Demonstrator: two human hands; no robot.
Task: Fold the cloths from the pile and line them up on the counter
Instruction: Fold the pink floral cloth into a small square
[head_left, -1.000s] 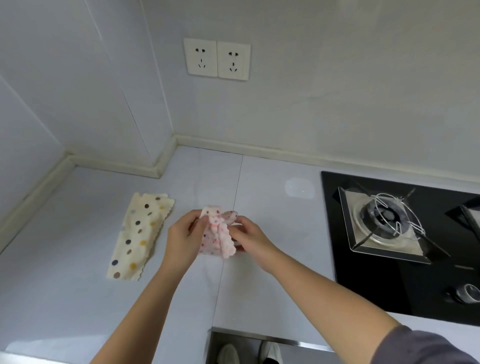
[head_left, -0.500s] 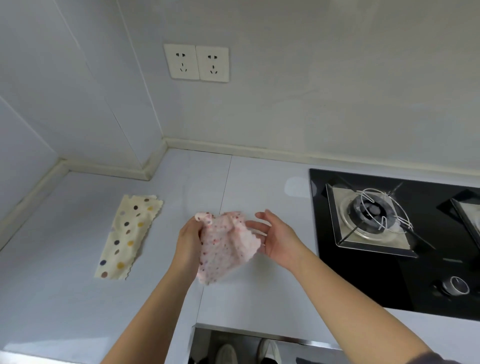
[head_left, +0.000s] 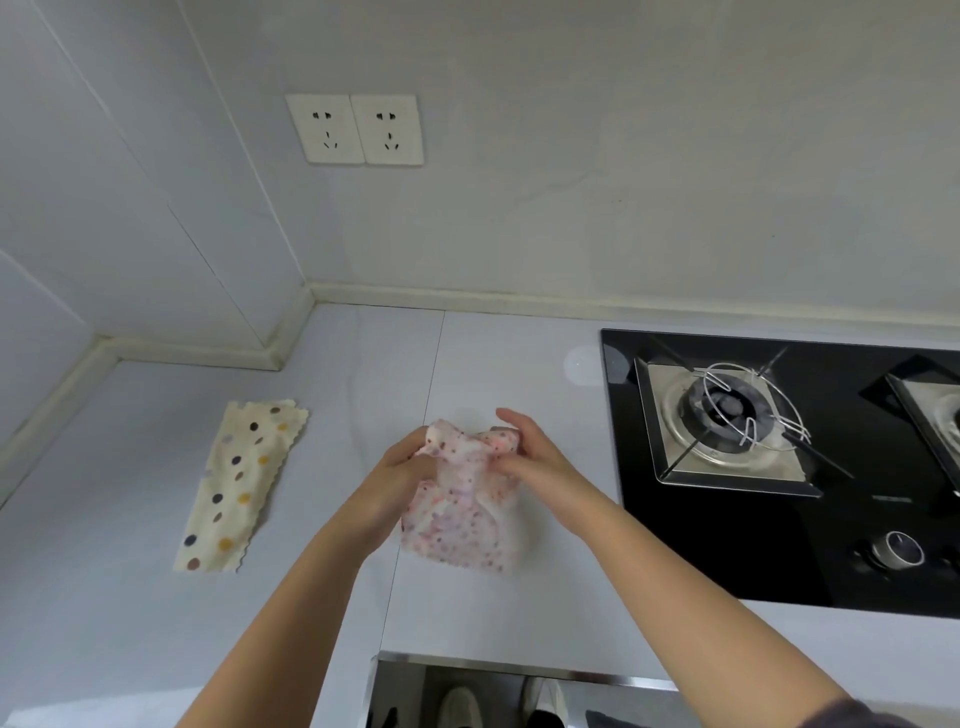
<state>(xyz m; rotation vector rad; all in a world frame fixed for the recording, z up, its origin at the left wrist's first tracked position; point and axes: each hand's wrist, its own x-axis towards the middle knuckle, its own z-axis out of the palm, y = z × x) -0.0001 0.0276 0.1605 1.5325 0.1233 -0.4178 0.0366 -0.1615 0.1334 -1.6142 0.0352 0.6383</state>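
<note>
Pale grey stone formed the counter (head_left: 156, 623), which ran back into a corner beneath a plain light wall (head_left: 623, 182) bearing two white sockets (head_left: 354, 130) side by side. On the right a black glass hob (head_left: 727, 561) was set into the counter, with a steel burner (head_left: 722, 410) under a thin wire ring (head_left: 753, 400), a second burner cut off by the frame edge, and a round knob (head_left: 897, 548) near the front. Well to the left of the hands lay a cream cloth (head_left: 241, 486) with coloured dots and zigzag edges, folded into a long narrow strip flat on the counter, its length running from front to back. Between it and the hob, over the middle of the counter, both hands held a pink cloth (head_left: 462, 514) speckled with small dots. The left hand (head_left: 400, 473) gripped its upper left part with curled fingers, and the right hand (head_left: 530, 457) pinched its upper right part, one finger standing out above the bunched top edge. The two hands sat close together, so the top of the pink cloth was crumpled between them while the rest hung down loose and wider toward the person. Whether its lower edge touched the counter could not be told. Both forearms were bare, a dark sleeve (head_left: 852, 714) showing at the right elbow. Below the counter's front edge, a pair of light shoes (head_left: 460, 706) stood on the floor.
</note>
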